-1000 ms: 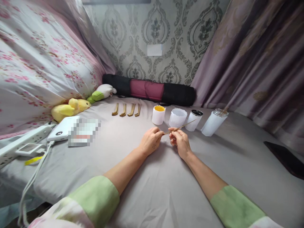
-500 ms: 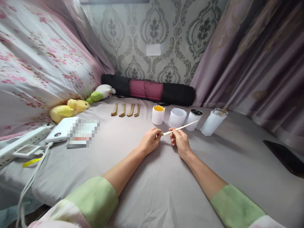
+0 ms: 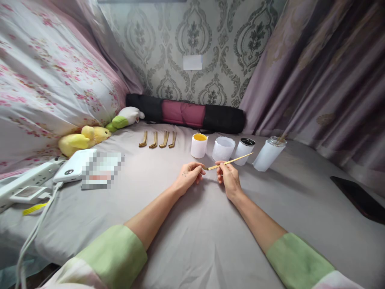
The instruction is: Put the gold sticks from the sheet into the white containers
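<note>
Gold-coloured, a thin stick (image 3: 233, 161) is hovering just above the grey sheet (image 3: 192, 237), the right hand (image 3: 229, 179) pinching it partway along and the left hand (image 3: 189, 177) nipping its near end. Four cups (image 3: 224, 149) are standing just beyond its far tip; bare sheet is lying open nearer. A power strip (image 3: 24, 182) is running off the left edge, a dark slab (image 3: 361, 196) off the right.

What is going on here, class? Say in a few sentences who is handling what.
A person works with both hands over a grey sheet. The right hand pinches a thin gold stick, and the fingers of the left hand close on its near end. Just beyond stand four pots in a row; four bent gold pieces lie further left, untouched.
</note>
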Motion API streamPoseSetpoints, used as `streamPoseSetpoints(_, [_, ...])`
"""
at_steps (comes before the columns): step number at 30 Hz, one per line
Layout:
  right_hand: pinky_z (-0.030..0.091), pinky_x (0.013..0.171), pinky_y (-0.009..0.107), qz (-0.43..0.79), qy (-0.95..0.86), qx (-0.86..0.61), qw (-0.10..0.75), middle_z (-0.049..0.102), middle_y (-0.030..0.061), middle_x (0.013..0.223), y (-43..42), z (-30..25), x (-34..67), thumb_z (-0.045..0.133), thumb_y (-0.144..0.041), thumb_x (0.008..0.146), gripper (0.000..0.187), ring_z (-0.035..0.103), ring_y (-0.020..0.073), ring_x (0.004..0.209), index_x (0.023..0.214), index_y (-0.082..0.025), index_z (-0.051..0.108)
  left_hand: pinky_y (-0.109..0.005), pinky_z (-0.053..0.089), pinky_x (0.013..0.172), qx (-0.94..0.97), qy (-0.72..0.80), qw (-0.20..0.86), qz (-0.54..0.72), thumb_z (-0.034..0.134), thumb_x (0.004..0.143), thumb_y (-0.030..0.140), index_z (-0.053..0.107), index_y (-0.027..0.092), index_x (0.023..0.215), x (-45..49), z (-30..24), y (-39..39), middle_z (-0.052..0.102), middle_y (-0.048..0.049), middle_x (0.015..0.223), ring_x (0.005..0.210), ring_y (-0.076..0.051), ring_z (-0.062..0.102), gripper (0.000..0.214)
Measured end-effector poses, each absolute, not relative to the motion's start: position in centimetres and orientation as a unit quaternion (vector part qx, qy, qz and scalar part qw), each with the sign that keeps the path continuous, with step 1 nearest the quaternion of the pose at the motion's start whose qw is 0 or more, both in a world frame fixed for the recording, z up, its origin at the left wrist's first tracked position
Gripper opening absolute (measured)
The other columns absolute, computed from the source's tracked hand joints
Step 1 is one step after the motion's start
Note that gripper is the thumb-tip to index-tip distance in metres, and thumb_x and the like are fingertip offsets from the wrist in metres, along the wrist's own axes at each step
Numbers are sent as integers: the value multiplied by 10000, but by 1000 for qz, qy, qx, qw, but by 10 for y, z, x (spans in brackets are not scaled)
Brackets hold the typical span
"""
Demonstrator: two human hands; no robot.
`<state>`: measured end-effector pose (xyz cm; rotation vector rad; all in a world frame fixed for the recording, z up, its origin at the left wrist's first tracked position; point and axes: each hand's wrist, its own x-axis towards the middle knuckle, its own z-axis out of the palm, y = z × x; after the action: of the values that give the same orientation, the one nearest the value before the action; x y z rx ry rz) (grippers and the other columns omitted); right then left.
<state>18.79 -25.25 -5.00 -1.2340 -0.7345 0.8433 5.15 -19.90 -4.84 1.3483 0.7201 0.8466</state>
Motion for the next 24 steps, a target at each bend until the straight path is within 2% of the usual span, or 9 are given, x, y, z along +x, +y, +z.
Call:
streamPoseSetpoints(9, [274,324,161,370,-331,-551,671,441,-54,549,-253,-49,187,550,-398,683,250,372,39,392,807,-181,565,-173,388,439,476,277,766,332,495,801,254,545,79,905,54,-52,-199,591,-72,704,511,-66,529,210])
streamPoseSetpoints(19, [274,330,162,392,-341,-529,671,423,-55,532,-253,-48,186,539,-360,702,214,360,41,393,803,-175,575,-171,398,455,435,276,808,287,486,793,157,555,71,902,52,-49,-200,593,-78,703,517,-68,530,154])
streamPoseSetpoints(24, [270,331,164,403,-340,-517,674,415,-57,522,-253,-49,188,534,-344,705,199,350,39,388,799,-173,578,-169,396,454,426,263,825,260,538,763,159,572,67,883,51,-50,-198,597,-84,719,528,-71,530,155])
